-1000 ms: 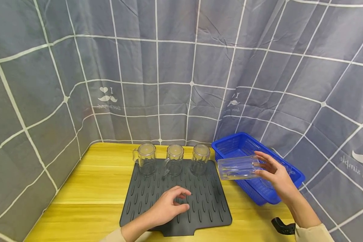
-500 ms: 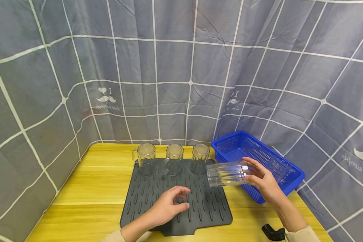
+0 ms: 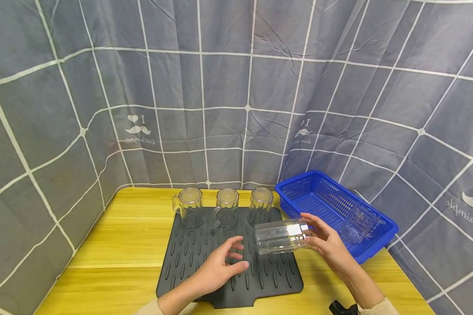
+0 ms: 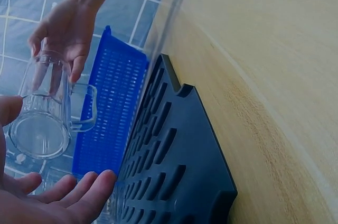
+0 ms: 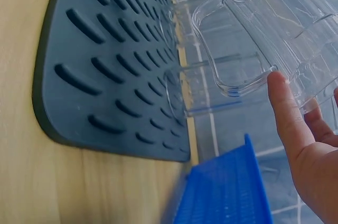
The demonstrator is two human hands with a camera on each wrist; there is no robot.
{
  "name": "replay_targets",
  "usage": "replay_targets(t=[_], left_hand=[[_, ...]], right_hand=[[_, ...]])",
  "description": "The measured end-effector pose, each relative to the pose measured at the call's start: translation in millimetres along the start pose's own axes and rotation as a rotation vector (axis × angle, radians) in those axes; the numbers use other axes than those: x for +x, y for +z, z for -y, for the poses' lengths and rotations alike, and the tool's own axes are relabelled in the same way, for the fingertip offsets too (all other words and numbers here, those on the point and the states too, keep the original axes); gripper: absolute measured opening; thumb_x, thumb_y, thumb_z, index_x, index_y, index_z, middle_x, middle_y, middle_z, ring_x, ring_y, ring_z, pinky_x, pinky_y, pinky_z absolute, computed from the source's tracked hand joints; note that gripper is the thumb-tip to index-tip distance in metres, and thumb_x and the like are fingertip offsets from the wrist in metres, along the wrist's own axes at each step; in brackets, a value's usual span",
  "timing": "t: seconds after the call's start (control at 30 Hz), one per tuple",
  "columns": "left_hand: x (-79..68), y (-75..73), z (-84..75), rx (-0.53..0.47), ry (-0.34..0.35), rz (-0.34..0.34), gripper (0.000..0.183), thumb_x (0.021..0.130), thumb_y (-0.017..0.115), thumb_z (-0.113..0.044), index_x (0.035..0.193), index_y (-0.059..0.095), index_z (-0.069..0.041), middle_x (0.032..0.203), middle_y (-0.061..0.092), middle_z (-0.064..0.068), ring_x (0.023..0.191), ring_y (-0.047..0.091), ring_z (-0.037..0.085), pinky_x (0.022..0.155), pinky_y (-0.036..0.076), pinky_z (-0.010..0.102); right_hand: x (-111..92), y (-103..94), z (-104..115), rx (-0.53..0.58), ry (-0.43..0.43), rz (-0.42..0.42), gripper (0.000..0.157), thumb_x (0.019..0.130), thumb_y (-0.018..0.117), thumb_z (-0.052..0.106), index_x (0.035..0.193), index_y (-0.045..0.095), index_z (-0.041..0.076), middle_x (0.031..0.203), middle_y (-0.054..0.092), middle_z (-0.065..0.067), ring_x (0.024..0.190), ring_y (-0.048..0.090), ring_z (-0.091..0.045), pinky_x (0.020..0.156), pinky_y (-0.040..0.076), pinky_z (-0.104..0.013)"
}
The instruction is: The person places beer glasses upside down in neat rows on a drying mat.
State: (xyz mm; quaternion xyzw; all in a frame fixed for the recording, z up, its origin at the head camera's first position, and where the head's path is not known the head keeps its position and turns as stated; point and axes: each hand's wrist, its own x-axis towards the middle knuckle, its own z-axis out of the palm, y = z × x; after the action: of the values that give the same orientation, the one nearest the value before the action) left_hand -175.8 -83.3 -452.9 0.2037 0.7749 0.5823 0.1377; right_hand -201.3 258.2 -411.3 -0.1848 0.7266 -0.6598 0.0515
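Note:
My right hand (image 3: 331, 249) grips a clear glass mug (image 3: 281, 236) by its right-hand end. The mug lies nearly sideways in the air over the right part of a dark grey drying mat (image 3: 268, 273). Its handle shows in both wrist views. My left hand (image 3: 220, 267) hovers over the middle of the mat, fingers loosely bent and thumb apart, just left of the mug without touching it. Along the mat's back edge, three more glass mugs stand upside down: the left mug (image 3: 191, 210), the middle mug (image 3: 227, 210) and the right mug (image 3: 261, 208).
A blue plastic basket (image 3: 299, 183) stands right of the mat, angled, with a glass mug (image 3: 356, 225) lying in its near end. Everything rests on a yellow wooden table (image 3: 122, 245). A grey checked curtain (image 3: 228, 87) encloses the back and sides.
My right hand has carried the mug leftward and slightly down, from over the basket to over the mat. The left hand has barely moved, its fingers spread slightly more.

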Motion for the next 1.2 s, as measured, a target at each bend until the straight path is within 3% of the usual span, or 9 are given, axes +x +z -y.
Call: replay_targets(t=[0.27, 0.63, 0.83, 1.2], left_hand=[[0.3, 0.0, -0.1, -0.029, -0.019, -0.017, 0.073, 0.098, 0.065, -0.044, 0.156, 0.030, -0.015, 0.144, 0.049, 0.011, 0.124, 0.058, 0.029, 0.093, 0.052, 0.046], [-1.8, 0.8, 3.3, -0.117, -0.025, -0.023, 0.077, 0.097, 0.067, -0.040, 0.158, 0.027, -0.013, 0.145, 0.047, 0.013, 0.124, 0.058, 0.029, 0.090, 0.054, 0.042], [-3.5, 3.9, 7.4, -0.149, -0.005, -0.039, 0.074, 0.098, 0.067, -0.037, 0.157, 0.028, -0.016, 0.145, 0.045, 0.015, 0.123, 0.059, 0.027, 0.089, 0.055, 0.034], [-5.3, 7.3, 8.0, -0.237, 0.025, -0.034, 0.072, 0.099, 0.066, -0.031, 0.157, 0.027, -0.012, 0.146, 0.041, 0.021, 0.116, 0.059, 0.023, 0.085, 0.058, 0.030]], right_hand=[[2.4, 14.9, -9.0, 0.035, 0.037, 0.009, 0.060, 0.099, 0.059, 0.004, 0.154, 0.035, 0.004, 0.138, 0.049, 0.002, 0.114, 0.054, -0.012, 0.090, 0.056, -0.029], [1.3, 31.9, -17.5, 0.083, 0.088, 0.015, 0.062, 0.096, 0.062, 0.004, 0.153, 0.037, 0.007, 0.139, 0.051, 0.003, 0.112, 0.057, -0.011, 0.089, 0.055, -0.029], [-1.6, 38.1, -20.9, 0.101, 0.069, 0.030, 0.065, 0.096, 0.061, 0.002, 0.154, 0.031, 0.000, 0.138, 0.051, 0.000, 0.109, 0.059, -0.011, 0.090, 0.056, -0.031], [-7.0, 50.3, -24.8, 0.142, 0.049, 0.068, 0.062, 0.095, 0.061, -0.001, 0.152, 0.037, 0.004, 0.138, 0.051, -0.001, 0.109, 0.060, -0.012, 0.087, 0.056, -0.029]])
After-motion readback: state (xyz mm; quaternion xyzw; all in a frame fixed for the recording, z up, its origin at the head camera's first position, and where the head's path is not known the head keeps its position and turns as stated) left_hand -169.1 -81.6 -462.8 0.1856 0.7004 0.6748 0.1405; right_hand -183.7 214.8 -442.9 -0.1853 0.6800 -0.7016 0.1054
